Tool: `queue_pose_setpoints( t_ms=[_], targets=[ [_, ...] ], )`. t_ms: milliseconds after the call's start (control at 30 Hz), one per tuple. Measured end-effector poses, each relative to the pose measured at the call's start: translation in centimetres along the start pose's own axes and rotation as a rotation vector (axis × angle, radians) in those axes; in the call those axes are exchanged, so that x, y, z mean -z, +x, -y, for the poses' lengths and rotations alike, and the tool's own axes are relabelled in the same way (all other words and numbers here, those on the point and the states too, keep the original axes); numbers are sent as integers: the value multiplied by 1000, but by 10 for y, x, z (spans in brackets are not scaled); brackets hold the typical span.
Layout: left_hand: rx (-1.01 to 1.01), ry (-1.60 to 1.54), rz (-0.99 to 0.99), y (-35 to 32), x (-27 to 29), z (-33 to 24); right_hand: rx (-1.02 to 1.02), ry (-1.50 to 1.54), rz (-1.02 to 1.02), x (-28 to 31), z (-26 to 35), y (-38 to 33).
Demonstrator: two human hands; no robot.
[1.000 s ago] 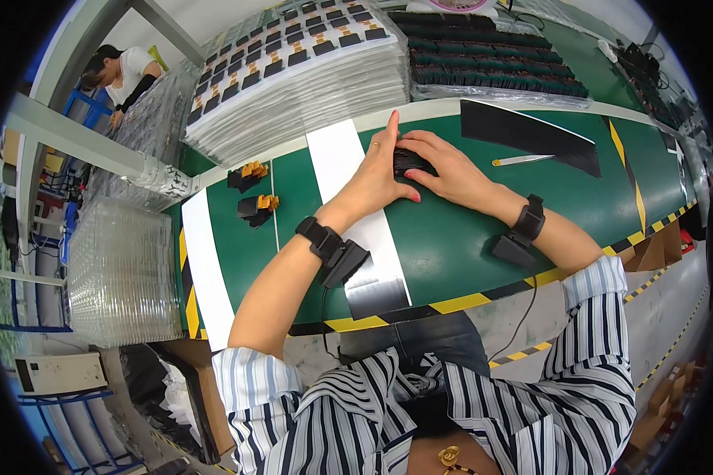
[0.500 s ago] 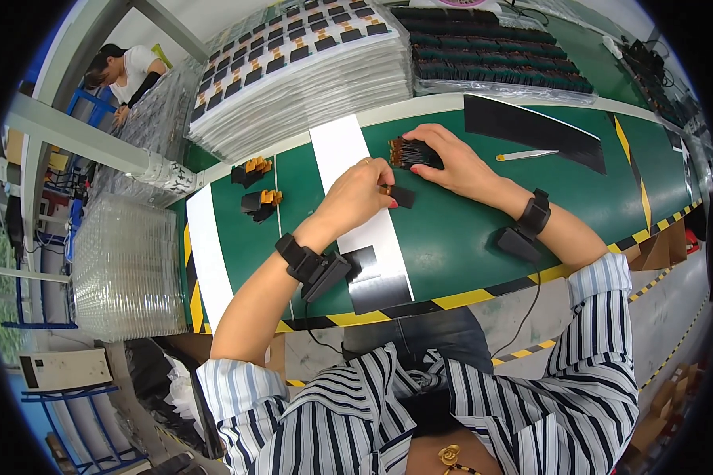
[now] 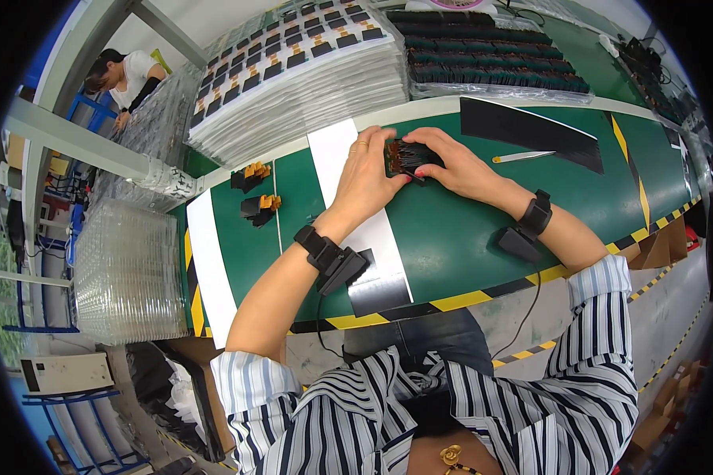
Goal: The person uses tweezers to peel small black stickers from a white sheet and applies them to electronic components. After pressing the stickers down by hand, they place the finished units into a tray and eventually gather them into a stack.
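A row of thin black panels with orange-brown ribbon ends (image 3: 412, 155), like small display modules, stands on the green table between my hands. My right hand (image 3: 458, 165) curves around its right side, fingers behind and thumb on the near edge. My left hand (image 3: 363, 176) closes in on the left end, its thumb at the near corner and its fingertips, slightly blurred, at the far side. How firmly the left fingers press is hard to see. Farther left lie two small piles of similar panels, one pile (image 3: 248, 176) behind the other pile (image 3: 259, 209).
A white strip (image 3: 330, 150) runs under my left hand. To the right lie a black board (image 3: 523, 131) and a slim yellow-ended tool (image 3: 524, 157). Behind rise stacked panel-covered sheets (image 3: 309, 99) and a tray of dark panels (image 3: 491, 55). Clear trays (image 3: 127, 269) stand left; a co-worker (image 3: 131, 79) sits beyond.
My left hand has moved up and right to the row, its fingers spreading. The single black panel it was pinching no longer shows separately. My right hand stays nearly in place.
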State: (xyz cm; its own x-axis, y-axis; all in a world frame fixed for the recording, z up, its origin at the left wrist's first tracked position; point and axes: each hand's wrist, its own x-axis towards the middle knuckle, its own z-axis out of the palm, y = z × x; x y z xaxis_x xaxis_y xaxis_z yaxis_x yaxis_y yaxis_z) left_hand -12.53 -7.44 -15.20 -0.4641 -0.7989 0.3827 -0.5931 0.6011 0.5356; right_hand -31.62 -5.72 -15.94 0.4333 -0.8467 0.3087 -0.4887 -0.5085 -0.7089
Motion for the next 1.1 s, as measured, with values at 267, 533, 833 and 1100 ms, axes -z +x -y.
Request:
queue_pose_setpoints(
  t_ms=[267, 533, 833, 1100],
  targets=[
    [107, -318, 170, 6, -5, 2, -42, 141, -126, -14, 0, -4],
    [111, -312, 152, 7, -10, 2, -223, 763, -277, -29, -1, 6],
    [93, -355, 126, 6, -13, 8, -13, -133, -142, -15, 6, -1],
    [106, -440, 175, 10, -12, 6, 93, -386, -89, -8, 7, 4]
  ],
)
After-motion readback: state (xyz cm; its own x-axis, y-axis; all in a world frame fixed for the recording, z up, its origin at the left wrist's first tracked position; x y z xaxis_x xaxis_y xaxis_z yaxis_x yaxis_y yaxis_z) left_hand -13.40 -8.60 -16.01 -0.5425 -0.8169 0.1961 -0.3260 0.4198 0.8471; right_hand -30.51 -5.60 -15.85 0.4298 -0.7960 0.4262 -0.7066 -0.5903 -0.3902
